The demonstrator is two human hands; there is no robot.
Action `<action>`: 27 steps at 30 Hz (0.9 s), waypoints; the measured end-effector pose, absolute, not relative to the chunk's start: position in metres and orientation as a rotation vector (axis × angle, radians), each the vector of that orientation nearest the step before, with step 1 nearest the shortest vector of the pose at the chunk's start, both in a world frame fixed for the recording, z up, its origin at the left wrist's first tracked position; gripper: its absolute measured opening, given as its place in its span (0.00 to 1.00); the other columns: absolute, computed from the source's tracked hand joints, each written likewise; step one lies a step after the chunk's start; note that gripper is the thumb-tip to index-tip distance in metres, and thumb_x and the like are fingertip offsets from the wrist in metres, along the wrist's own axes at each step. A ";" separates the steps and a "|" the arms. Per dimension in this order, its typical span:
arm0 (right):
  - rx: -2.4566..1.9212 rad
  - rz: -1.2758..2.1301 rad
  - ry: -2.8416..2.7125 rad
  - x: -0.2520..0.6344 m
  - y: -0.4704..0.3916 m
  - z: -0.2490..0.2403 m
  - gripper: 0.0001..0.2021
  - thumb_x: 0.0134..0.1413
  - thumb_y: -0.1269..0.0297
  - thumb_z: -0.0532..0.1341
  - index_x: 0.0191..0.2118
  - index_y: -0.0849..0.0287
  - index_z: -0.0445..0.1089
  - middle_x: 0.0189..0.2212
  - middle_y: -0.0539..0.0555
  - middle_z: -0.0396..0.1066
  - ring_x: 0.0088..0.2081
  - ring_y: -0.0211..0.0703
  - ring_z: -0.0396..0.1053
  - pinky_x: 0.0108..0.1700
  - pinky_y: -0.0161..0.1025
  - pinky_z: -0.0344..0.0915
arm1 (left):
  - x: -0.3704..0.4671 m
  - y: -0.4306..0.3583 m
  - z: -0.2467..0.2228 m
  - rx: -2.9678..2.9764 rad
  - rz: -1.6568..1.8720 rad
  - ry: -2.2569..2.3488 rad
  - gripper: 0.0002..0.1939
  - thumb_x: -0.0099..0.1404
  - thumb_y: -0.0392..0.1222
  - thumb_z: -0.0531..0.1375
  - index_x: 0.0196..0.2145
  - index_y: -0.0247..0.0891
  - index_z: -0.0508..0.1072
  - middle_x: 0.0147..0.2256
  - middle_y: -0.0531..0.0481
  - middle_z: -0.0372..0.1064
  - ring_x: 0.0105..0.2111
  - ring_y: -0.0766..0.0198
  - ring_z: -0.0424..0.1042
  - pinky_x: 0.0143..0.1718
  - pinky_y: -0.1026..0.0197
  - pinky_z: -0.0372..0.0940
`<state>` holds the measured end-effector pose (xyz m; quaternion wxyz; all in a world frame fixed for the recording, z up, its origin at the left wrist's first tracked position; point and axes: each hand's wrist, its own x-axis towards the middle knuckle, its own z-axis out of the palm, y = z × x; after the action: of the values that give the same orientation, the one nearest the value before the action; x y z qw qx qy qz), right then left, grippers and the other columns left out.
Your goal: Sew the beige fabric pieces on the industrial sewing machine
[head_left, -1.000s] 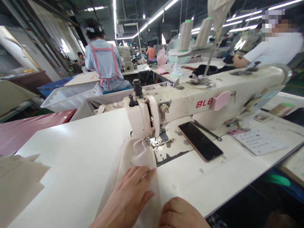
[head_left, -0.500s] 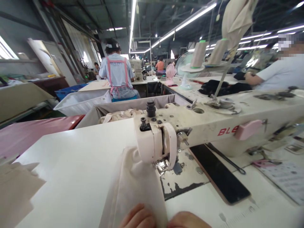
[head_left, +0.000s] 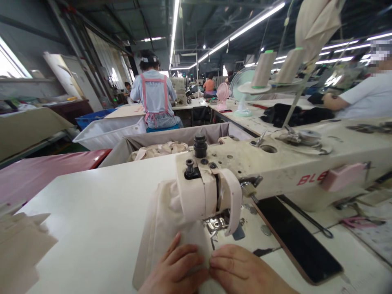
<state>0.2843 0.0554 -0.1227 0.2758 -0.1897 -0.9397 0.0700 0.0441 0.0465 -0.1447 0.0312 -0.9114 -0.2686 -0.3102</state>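
Observation:
A piece of beige fabric (head_left: 162,228) runs under the head of the sewing machine (head_left: 196,196), near its metal presser foot (head_left: 216,223). My left hand (head_left: 179,265) lies on the fabric in front of the foot, with its fingers stretched over the cloth and slightly apart. At the fabric's right edge, my right hand (head_left: 241,267) has its fingers pressed together on the cloth; its thumb is hidden. The fingertips of both hands nearly meet. Under the machine head the fabric is partly hidden.
A black phone (head_left: 300,241) lies beneath the machine arm, beside a dark metal tool (head_left: 306,216). More beige fabric pieces (head_left: 21,249) lie at the left. Beyond the table stands a cloth-lined bin (head_left: 122,151). A person (head_left: 156,94) sits ahead, another at the right.
Both hands have moved forward along the fabric, closer to the presser foot, and show more fully. The view has shifted slightly, so the machine appears lower and further right.

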 end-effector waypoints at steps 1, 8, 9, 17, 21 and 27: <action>-0.527 0.171 -2.517 0.284 0.057 -0.122 0.12 0.66 0.74 0.51 0.47 0.65 0.71 0.43 0.58 0.76 0.45 0.45 0.74 0.54 0.39 0.69 | 0.042 0.048 -0.142 -2.886 -0.831 -0.828 0.11 0.69 0.42 0.53 0.47 0.45 0.72 0.43 0.53 0.75 0.53 0.65 0.67 0.67 0.53 0.39; -0.778 0.064 -2.528 0.283 0.055 -0.118 0.18 0.60 0.73 0.54 0.55 0.68 0.67 0.53 0.60 0.70 0.51 0.52 0.70 0.55 0.46 0.69 | 0.041 0.065 -0.129 -2.975 -0.797 -1.019 0.16 0.70 0.45 0.48 0.51 0.44 0.69 0.48 0.47 0.72 0.55 0.58 0.64 0.65 0.47 0.47; -0.805 0.082 -2.530 0.283 0.054 -0.119 0.19 0.60 0.72 0.55 0.56 0.68 0.66 0.54 0.60 0.68 0.52 0.52 0.69 0.57 0.46 0.67 | 0.042 0.068 -0.127 -2.987 -0.780 -1.030 0.17 0.70 0.44 0.49 0.53 0.44 0.68 0.49 0.47 0.71 0.55 0.57 0.64 0.64 0.47 0.48; -0.895 0.194 -2.557 0.282 0.051 -0.113 0.21 0.58 0.72 0.53 0.57 0.70 0.65 0.57 0.61 0.65 0.55 0.54 0.65 0.59 0.50 0.64 | 0.043 0.090 -0.100 -3.103 -0.760 -1.200 0.16 0.67 0.35 0.51 0.50 0.41 0.71 0.42 0.45 0.75 0.53 0.53 0.67 0.62 0.45 0.52; -0.881 0.302 -2.456 0.280 0.048 -0.105 0.20 0.58 0.74 0.52 0.54 0.72 0.68 0.53 0.64 0.68 0.53 0.54 0.67 0.59 0.50 0.64 | 0.040 0.101 -0.095 -3.044 -0.757 -1.293 0.14 0.67 0.36 0.50 0.41 0.40 0.76 0.36 0.45 0.75 0.46 0.54 0.71 0.51 0.52 0.64; -0.921 1.331 -1.733 0.290 0.020 -0.105 0.26 0.56 0.72 0.58 0.61 0.55 0.60 0.60 0.59 0.60 0.60 0.47 0.59 0.60 0.45 0.61 | 0.030 0.079 -0.095 -2.645 -0.459 -1.684 0.17 0.67 0.39 0.50 0.50 0.39 0.71 0.40 0.43 0.72 0.41 0.50 0.71 0.42 0.48 0.68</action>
<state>0.2897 0.0196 -0.1046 0.3757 -0.3601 -0.6772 0.5201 0.0300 0.0787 -0.0947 -0.0139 -0.8345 -0.5314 -0.1448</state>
